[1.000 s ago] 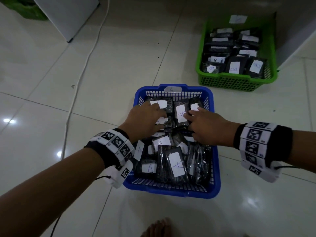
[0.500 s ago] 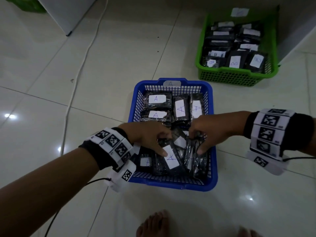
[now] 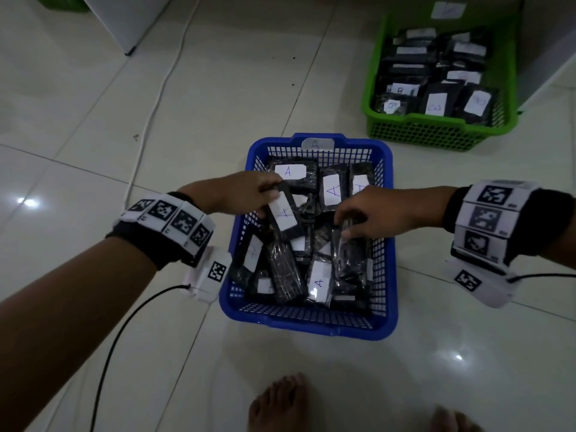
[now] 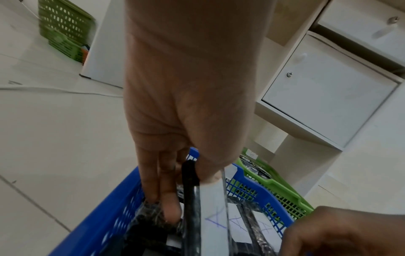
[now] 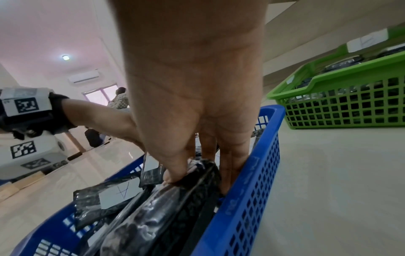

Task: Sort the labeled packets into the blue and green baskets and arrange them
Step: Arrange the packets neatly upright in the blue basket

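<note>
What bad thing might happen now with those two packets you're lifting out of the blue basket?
The left hand pinches only the top edge of an A packet, so the shiny wrap might slip free. The right hand grips a packet wedged against the blue basket wall; pulling it could tumble the loose pile beside it.
</note>
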`<control>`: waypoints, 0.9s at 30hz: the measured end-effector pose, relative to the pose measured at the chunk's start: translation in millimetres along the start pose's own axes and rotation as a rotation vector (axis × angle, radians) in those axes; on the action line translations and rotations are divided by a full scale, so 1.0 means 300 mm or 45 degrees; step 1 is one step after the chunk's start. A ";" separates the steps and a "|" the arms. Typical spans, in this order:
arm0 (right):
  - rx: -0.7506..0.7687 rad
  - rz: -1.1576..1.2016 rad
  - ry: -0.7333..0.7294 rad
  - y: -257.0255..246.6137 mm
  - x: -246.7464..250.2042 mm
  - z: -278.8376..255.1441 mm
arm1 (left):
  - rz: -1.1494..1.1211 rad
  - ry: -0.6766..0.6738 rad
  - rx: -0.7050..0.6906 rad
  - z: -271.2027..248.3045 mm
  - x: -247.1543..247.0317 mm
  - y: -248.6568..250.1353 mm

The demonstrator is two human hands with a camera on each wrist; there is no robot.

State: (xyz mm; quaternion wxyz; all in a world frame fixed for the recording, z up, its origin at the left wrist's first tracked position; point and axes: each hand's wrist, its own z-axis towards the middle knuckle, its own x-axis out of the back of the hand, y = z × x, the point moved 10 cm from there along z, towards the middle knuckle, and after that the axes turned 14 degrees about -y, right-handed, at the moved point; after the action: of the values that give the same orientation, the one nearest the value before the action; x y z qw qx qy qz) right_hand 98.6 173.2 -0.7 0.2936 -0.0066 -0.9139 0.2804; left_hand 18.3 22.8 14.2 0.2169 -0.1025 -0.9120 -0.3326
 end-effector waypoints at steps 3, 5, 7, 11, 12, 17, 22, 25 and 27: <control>0.042 -0.044 0.056 -0.003 0.020 -0.001 | -0.013 -0.079 0.049 0.003 -0.036 -0.006; 0.059 -0.011 0.057 0.003 0.036 -0.002 | 0.071 -0.166 0.063 0.011 -0.083 0.009; 0.060 0.019 0.030 0.013 0.052 -0.002 | 0.113 -0.209 0.012 0.020 -0.130 0.047; 0.065 0.117 0.038 0.030 0.084 -0.008 | 0.188 -0.236 -0.035 0.052 -0.224 0.101; 0.059 0.142 0.062 0.038 0.093 -0.009 | 0.223 -0.206 -0.039 0.055 -0.231 0.109; 0.025 0.230 0.209 0.048 0.138 -0.022 | -0.019 0.238 -0.198 -0.004 -0.131 0.193; 0.079 0.691 0.210 -0.001 0.127 -0.043 | -0.371 0.114 -0.124 0.006 -0.184 0.211; -0.025 0.585 0.284 -0.006 0.144 -0.082 | -0.499 0.217 -0.050 0.000 -0.183 0.172; -0.080 0.127 0.274 -0.033 0.126 -0.108 | -0.704 0.362 0.021 -0.011 -0.167 0.102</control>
State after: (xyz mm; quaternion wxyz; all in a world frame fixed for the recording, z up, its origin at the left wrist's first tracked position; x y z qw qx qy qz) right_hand 86.4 187.9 46.2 0.3754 -0.0911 -0.8839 0.2635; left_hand 74.0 41.6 10.5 0.2444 0.1987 -0.8685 -0.3827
